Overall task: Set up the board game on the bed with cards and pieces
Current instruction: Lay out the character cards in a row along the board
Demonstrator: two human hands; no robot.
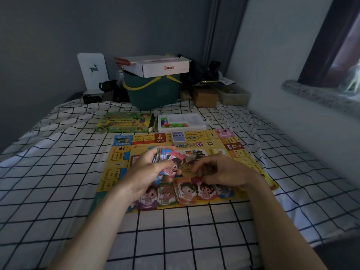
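left hand (148, 168) gripping fanned play money (167, 162) (cartoon faces), right hand (220, 172) curled, grip unclear, yellow board (120, 162)

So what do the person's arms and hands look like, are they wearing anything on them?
Both forearms are bare right up to the bottom edge of the picture, with no sleeves in sight. The left hand and the right hand are gloveless, and no watch, bracelet or ring shows, though the dim light could hide something small.

Can't really tell what the right hand (224, 173) has under its curled fingers, it's all dark blur there. The left hand (150, 170) covers most of the fanned play money (168, 159). Tiny colored pieces in the white tray (182, 123) are just blobs.
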